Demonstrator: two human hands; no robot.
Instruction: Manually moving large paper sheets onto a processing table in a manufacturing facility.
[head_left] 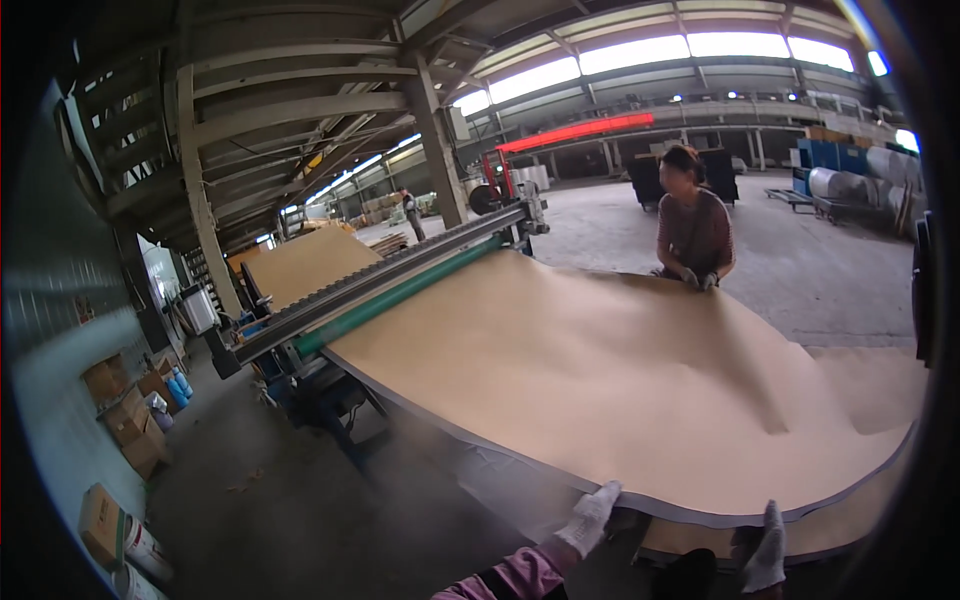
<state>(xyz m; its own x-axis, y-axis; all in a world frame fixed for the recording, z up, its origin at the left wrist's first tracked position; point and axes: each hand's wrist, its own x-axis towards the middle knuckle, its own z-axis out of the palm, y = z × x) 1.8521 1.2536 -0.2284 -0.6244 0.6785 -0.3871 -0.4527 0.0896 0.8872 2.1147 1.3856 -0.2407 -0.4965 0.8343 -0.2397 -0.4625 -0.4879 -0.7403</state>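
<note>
A large tan sheet (560,370) with a grey border runs from a machine with a green roller (400,295) toward me, with a crease near its far right. My left hand (590,517), in a pale knitted glove, grips the sheet's near edge. Farther right along that edge, my right hand (767,553) holds it too, thumb on top and the other fingers mostly hidden underneath. Across the sheet stands a co-worker (693,220) whose two hands are at the far edge. Beneath the near right edge lies another tan sheet (720,540).
The machine's dark crossbeam (390,275) spans the sheet at the left. Cardboard boxes (135,425) and white buckets (147,548) stand along the left wall. Wrapped rolls (835,185) and a blue stack are at the back right. Another person (411,214) stands far off.
</note>
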